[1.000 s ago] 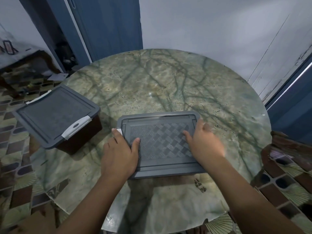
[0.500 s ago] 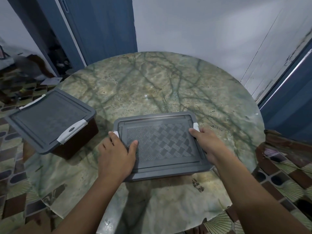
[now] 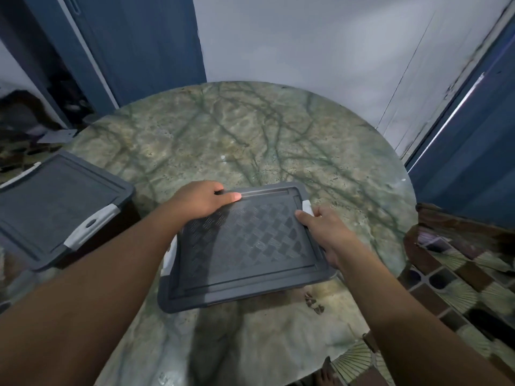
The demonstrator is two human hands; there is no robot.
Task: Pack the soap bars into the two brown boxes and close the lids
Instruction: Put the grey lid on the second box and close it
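The left hand [image 3: 201,199] is laid on the far left corner of the grey lid [image 3: 246,246], fingers curled over its rim. The right hand [image 3: 324,228] is closed on the white latch [image 3: 306,206] at the lid's right edge. The lidded box is set near the desk's [image 3: 250,135] front edge. A second closed box [image 3: 55,204] is placed at the left edge.
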